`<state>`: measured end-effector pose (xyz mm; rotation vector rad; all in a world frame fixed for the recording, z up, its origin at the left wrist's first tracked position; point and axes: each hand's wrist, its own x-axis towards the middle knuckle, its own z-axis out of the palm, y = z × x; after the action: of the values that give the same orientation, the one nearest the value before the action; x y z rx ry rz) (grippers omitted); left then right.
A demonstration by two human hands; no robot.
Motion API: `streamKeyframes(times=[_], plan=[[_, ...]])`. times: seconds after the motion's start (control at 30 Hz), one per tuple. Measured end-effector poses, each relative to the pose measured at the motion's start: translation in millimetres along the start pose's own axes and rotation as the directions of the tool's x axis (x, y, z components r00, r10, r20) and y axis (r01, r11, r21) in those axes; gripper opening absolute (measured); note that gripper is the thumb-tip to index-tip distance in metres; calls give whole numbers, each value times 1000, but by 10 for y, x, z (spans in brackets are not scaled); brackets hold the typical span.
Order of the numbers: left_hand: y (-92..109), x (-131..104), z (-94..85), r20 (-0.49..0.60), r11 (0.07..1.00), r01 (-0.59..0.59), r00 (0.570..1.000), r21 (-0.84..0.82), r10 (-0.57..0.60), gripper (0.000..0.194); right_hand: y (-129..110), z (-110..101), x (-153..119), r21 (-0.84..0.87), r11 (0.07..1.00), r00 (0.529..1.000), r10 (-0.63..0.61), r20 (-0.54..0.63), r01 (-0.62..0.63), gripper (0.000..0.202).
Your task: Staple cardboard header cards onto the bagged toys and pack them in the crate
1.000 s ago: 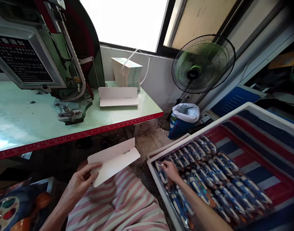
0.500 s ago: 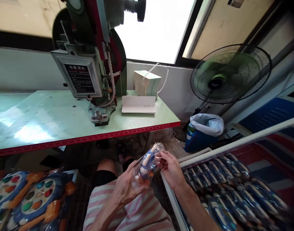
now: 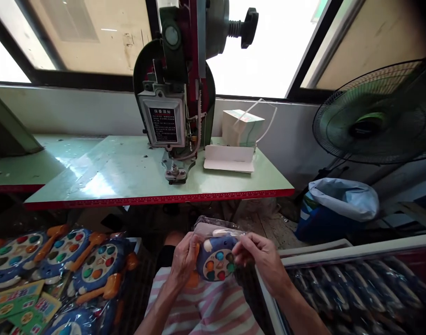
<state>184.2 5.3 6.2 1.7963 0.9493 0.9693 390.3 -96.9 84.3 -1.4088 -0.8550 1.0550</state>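
A blue whale-shaped toy (image 3: 218,258) with coloured round knobs on a pale face lies above my lap, knobs upward, in a clear plastic bag (image 3: 216,224). My left hand (image 3: 185,258) grips its left side, where an orange hammer (image 3: 193,278) shows partly behind the fingers. At the right edge my right hand (image 3: 256,251) has its fingers pinched together on the bag. Exactly how much of the film it holds is hidden.
On the left, several bagged whale toys (image 3: 103,263) lie with green printed cards (image 3: 19,298). A machine (image 3: 171,116) stands on the red-edged table (image 3: 122,172) ahead. At right are a white-rimmed bin of bagged toys (image 3: 324,253), a lined trash bin (image 3: 317,223) and a fan (image 3: 369,125).
The bagged toy has turned from edge-on to face up, showing its knobs. Both hands have shifted with it, and the camera view has swung left.
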Motion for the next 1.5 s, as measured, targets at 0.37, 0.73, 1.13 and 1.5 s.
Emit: streamKeyframes(times=[0.37, 0.73, 1.13, 1.5], plan=[[28, -61, -149, 169, 993, -13, 986, 121, -7, 52, -126, 332, 394, -438, 839, 932, -200, 301, 321, 15], [13, -89, -204, 161, 986, -32, 987, 165, 5, 51, -143, 360, 490, -202, 959, 916, -110, 386, 201, 63], [105, -122, -257, 192, 979, -59, 981, 197, 20, 48, -199, 580, 475, -72, 967, 920, -206, 335, 243, 57], [85, -96, -996, -19, 983, 118, 993, 141, -117, 58, 273, -79, 671, -610, 591, 843, -280, 459, 528, 76]])
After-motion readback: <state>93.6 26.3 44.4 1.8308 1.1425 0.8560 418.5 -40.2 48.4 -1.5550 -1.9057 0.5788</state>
